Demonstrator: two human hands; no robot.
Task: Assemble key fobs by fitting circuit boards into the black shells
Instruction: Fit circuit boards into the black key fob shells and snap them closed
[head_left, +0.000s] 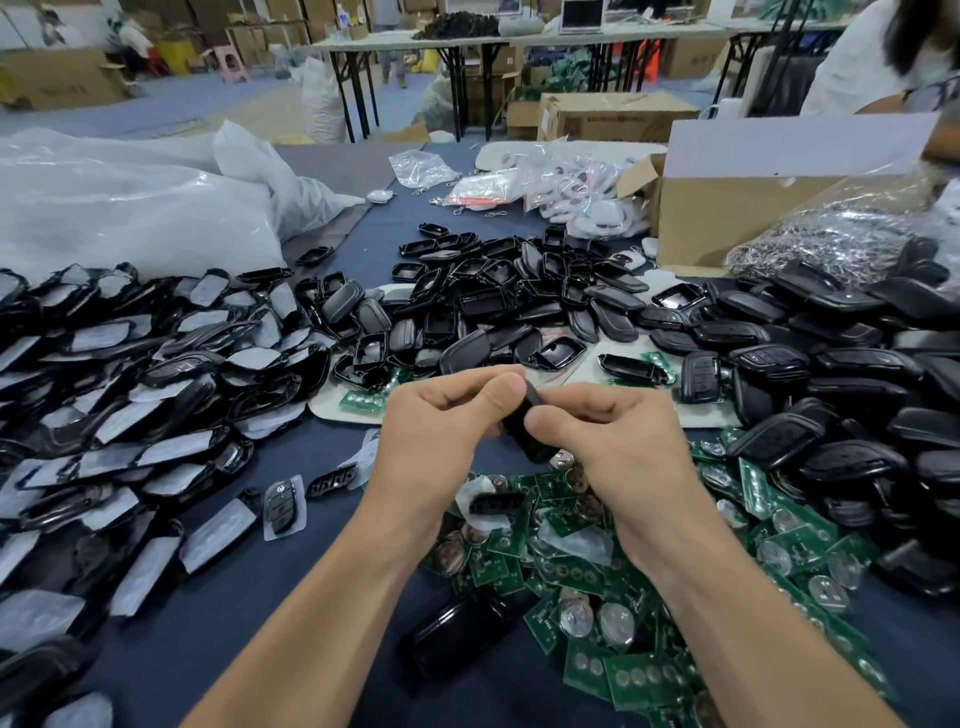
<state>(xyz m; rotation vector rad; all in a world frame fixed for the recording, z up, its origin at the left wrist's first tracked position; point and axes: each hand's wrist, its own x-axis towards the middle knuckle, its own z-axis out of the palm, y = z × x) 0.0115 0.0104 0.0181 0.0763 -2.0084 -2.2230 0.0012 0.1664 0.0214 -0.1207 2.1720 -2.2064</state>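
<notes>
1. I hold one black shell up over the bench, my left hand and right hand both clenched on it.
2. To seat a board well, I judge I should brace the shell steady with the left and press evenly along the edges with the right thumb, not forcing one corner.
3. The shell sits between my two thumbs; my fingers cover most of it, so I cannot tell whether a board is inside.
4. Loose circuit boards lie just below my wrists.

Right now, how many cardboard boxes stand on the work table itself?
1: an open cardboard box at the far right of the table, behind the black shells. Others may be hidden behind it.
</notes>
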